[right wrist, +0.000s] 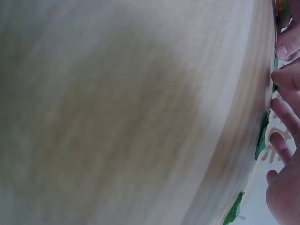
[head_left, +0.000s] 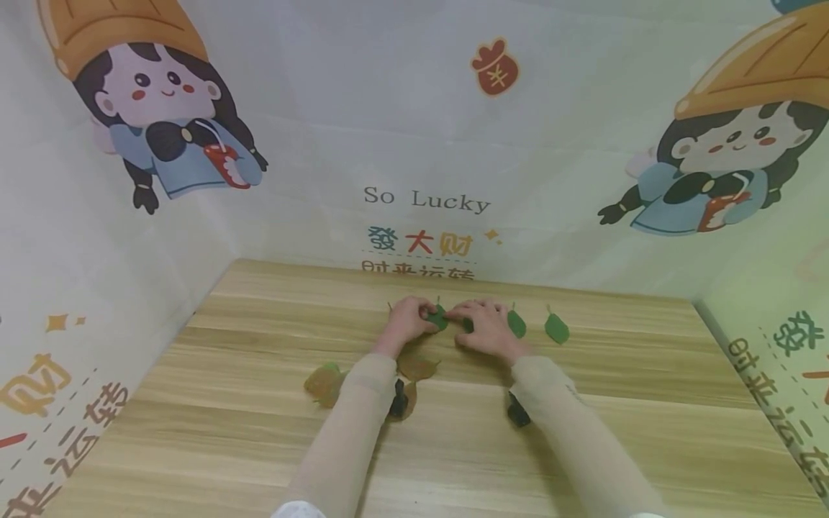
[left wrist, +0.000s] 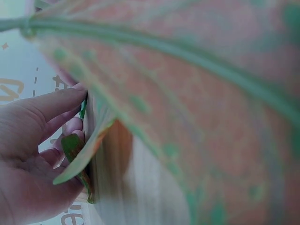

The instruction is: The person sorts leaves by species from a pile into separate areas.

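Note:
A green leaf [head_left: 440,318] lies near the back of the wooden table, between both hands. My left hand [head_left: 408,321] has its thumb and bent fingers at this leaf's left side, pinching its edge. My right hand [head_left: 488,327] is spread low over the table, index fingertip right at the leaf's other edge. Part of a second green leaf [head_left: 468,325] shows beneath the right hand. Two more green leaves, one by that hand's outer fingers [head_left: 516,324] and one farther right [head_left: 557,328], continue the row. Beside the left palm a reddish-green leaf [left wrist: 71,147] is partly hidden.
Several brownish leaves lie nearer the front: one with green patches [head_left: 324,385], one between the forearms [head_left: 419,367], and another [head_left: 409,403] partly behind the left wrist's black camera. A printed cloth [head_left: 311,144] hangs behind the table [head_left: 259,446] and along its sides.

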A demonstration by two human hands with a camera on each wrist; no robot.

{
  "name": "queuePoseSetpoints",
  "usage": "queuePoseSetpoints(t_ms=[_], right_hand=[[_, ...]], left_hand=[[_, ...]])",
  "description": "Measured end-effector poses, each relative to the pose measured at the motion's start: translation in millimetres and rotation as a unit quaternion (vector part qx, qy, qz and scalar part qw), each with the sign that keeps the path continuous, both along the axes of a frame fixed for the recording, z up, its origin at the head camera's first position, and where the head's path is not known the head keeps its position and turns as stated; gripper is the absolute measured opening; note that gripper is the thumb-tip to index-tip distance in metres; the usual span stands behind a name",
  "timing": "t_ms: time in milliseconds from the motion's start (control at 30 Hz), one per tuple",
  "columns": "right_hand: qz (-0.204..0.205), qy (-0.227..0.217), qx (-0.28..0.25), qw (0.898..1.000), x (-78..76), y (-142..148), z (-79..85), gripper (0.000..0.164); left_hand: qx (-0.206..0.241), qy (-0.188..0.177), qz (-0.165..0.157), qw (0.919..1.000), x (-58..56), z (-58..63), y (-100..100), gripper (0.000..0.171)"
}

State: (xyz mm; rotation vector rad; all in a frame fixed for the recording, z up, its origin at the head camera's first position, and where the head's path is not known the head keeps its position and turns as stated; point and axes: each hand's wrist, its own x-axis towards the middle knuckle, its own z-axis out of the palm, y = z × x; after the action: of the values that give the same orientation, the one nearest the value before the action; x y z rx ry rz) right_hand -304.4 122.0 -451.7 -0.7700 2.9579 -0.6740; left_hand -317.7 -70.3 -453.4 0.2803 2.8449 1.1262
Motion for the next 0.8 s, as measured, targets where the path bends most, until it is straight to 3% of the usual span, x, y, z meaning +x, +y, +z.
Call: queuePoseSetpoints(t_ms=[233,467,667,800], right_hand=[[0.011,0.005,0.023,1.000,-1.0,1,-1.6,0.048],[0.024,0.002,0.041,0.999,-2.3,0,-1.1,0.050],[0.025,0.005,0.040,0.999,-3.8,0,-3.7,0.049],[0.024,0.000,0.034,0.999,-4.5,1,-4.2,0.049]], left_hand=[[-0.007,-0.006,-0.014,0.9999,-0.1,3.4,-2,0.034],[0.049,-0.018,-0.015,0.9985,3.8,23.2,-13,0.033],[0.040,0.011,-0.047,0.9981,12.3,54.5,-46,0.034],[0.010,0.025,-0.066,0.9975,22.2,63.0,-78,0.030]])
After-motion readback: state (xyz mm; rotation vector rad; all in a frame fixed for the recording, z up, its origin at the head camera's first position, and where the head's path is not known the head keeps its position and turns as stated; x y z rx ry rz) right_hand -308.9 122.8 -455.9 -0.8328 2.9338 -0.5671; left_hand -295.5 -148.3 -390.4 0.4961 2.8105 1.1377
